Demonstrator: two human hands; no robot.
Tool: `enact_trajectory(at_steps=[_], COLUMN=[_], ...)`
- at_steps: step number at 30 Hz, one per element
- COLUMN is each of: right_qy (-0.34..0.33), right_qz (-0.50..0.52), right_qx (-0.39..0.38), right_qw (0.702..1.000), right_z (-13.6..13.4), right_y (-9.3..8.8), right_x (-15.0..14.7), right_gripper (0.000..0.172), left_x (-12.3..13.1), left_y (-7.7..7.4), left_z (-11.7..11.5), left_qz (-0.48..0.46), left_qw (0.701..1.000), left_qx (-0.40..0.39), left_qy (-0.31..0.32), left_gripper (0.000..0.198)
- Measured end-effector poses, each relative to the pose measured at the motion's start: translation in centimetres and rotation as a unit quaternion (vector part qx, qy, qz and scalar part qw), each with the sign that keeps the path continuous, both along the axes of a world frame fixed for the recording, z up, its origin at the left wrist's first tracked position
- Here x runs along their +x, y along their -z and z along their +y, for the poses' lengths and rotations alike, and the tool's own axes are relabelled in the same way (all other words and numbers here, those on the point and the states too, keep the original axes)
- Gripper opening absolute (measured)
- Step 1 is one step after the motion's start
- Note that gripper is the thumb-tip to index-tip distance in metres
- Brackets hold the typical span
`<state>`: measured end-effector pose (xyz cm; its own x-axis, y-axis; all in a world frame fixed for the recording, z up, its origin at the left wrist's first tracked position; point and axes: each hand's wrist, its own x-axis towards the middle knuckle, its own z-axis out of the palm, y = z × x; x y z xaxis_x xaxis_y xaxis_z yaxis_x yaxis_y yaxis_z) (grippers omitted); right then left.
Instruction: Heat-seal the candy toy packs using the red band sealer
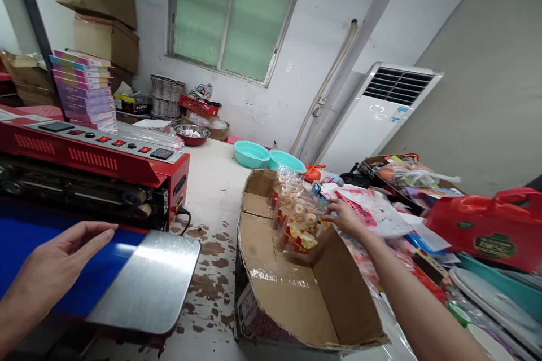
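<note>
My left hand [63,262] hovers over the blue conveyor belt [21,254] of a red sealing machine [101,161]. Its fingers are stretched forward, thumb near the fingertips, and nothing shows between them. On the right, my right hand [344,219] reaches over the side of an open cardboard box [288,299]. Its fingers are slightly bent and apart, beside a row of clear plastic packets [296,217] with small red, yellow and white items inside. Whether the fingertips touch the nearest packet I cannot tell. The packets stand upright at the far end of the box.
A metal plate [148,282] extends from the belt beside the box. Behind stand turquoise basins [251,153] and a metal bowl [192,134]. Stacked boxes [87,93] rise at the left. Bags, including a red bag [486,231], crowd the right.
</note>
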<state>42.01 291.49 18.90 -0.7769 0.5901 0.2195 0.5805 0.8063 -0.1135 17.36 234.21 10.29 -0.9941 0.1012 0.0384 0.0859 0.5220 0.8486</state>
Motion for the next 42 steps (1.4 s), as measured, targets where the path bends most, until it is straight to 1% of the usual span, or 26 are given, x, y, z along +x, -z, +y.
enact_trajectory(at_steps=[2, 4, 5, 8, 10, 11, 12, 14, 15, 16, 17, 18, 19, 20, 21, 23, 24, 26, 28, 30, 32, 37, 39, 42], right_qy=[-0.069, -0.130, -0.150, -0.191, -0.220, -0.234, -0.249, -0.276, -0.290, -0.301, -0.307, -0.310, -0.308, -0.304, -0.301, -0.300, -0.301, -0.287, -0.253, -0.214, -0.190, -0.176, -0.165, -0.152], right_qz=[0.062, 0.150, 0.187, 0.268, 0.304, 0.315, 0.323, 0.333, 0.336, 0.339, 0.340, 0.340, 0.338, 0.328, 0.308, 0.240, 0.198, 0.137, 0.127, 0.140, 0.147, 0.139, 0.147, 0.160], right_qx=[-0.038, -0.081, -0.094, -0.107, -0.123, -0.131, -0.144, -0.176, -0.196, -0.217, -0.236, -0.253, -0.268, -0.284, -0.305, -0.381, -0.430, -0.522, -0.577, -0.599, -0.609, -0.634, -0.639, -0.629], right_qw=[0.995, 0.977, 0.966, 0.938, 0.919, 0.910, 0.902, 0.884, 0.874, 0.865, 0.857, 0.851, 0.848, 0.848, 0.849, 0.841, 0.828, 0.791, 0.766, 0.759, 0.756, 0.740, 0.737, 0.745], right_z=[-1.5, -4.0, -5.6, -11.1, -15.0, -16.9, -18.7, -22.0, -23.4, -24.7, -25.7, -26.6, -27.3, -27.8, -28.1, -28.4, -28.6, -28.9, -29.7, -30.8, -32.1, -34.8, -35.3, -35.7], right_y=[-1.1, -2.8, -3.8, -7.2, -9.2, -9.9, -10.5, -10.8, -10.7, -10.4, -9.9, -9.3, -8.7, -8.1, -7.4, -6.1, -5.4, -4.0, -2.5, -1.2, 0.0, 2.0, 2.7, 3.9], right_x=[0.3, 0.3, 0.2, -0.8, -1.7, -2.3, -2.9, -4.2, -4.9, -5.6, -6.3, -7.0, -7.7, -8.3, -8.8, -9.8, -10.3, -11.2, -12.1, -13.1, -14.0, -15.8, -16.3, -17.0], right_gripper=[0.023, 0.033, 0.036, 0.034, 0.030, 0.029, 0.027, 0.025, 0.024, 0.024, 0.024, 0.025, 0.027, 0.029, 0.030, 0.033, 0.035, 0.038, 0.041, 0.044, 0.046, 0.043, 0.042, 0.039], left_x=[1.0, 1.7, 1.9, 3.0, 4.2, 4.9, 5.7, 6.9, 7.3, 7.6, 7.7, 7.7, 7.5, 7.3, 7.1, 6.7, 6.7, 6.8, 6.9, 6.8, 6.1, 2.7, 1.5, 0.2], left_y=[-1.1, -2.0, -2.3, -3.3, -4.4, -5.1, -5.8, -7.1, -7.5, -7.8, -7.8, -7.7, -7.4, -7.0, -6.5, -5.4, -4.8, -3.8, -3.1, -2.8, -2.9, -3.6, -3.5, -2.5], left_z=[0.8, 2.2, 3.0, 6.0, 8.1, 9.0, 9.9, 11.2, 11.7, 12.1, 12.2, 12.2, 11.9, 11.4, 10.8, 9.1, 8.2, 6.3, 4.8, 3.9, 3.7, 4.7, 5.0, 5.2], left_qz=[-0.020, -0.010, 0.002, 0.019, 0.014, 0.015, 0.019, 0.008, -0.023, -0.067, -0.116, -0.159, -0.188, -0.205, -0.210, -0.216, -0.222, -0.238, -0.261, -0.286, -0.297, -0.281, -0.286, -0.287], left_qw=[0.999, 0.997, 0.995, 0.976, 0.956, 0.945, 0.935, 0.909, 0.889, 0.865, 0.839, 0.815, 0.800, 0.797, 0.803, 0.818, 0.824, 0.831, 0.831, 0.826, 0.824, 0.863, 0.871, 0.878], left_qx=[0.000, 0.023, 0.040, 0.116, 0.169, 0.185, 0.194, 0.219, 0.246, 0.282, 0.317, 0.348, 0.372, 0.384, 0.387, 0.382, 0.376, 0.365, 0.364, 0.378, 0.393, 0.386, 0.376, 0.366], left_qy=[0.028, 0.070, 0.095, 0.181, 0.239, 0.268, 0.296, 0.355, 0.385, 0.410, 0.427, 0.435, 0.432, 0.419, 0.401, 0.371, 0.360, 0.345, 0.328, 0.305, 0.279, 0.167, 0.138, 0.112], left_gripper=[0.031, 0.032, 0.033, 0.037, 0.040, 0.044, 0.051, 0.075, 0.084, 0.087, 0.082, 0.072, 0.060, 0.050, 0.042, 0.039, 0.040, 0.043, 0.047, 0.049, 0.049, 0.044, 0.040, 0.035])
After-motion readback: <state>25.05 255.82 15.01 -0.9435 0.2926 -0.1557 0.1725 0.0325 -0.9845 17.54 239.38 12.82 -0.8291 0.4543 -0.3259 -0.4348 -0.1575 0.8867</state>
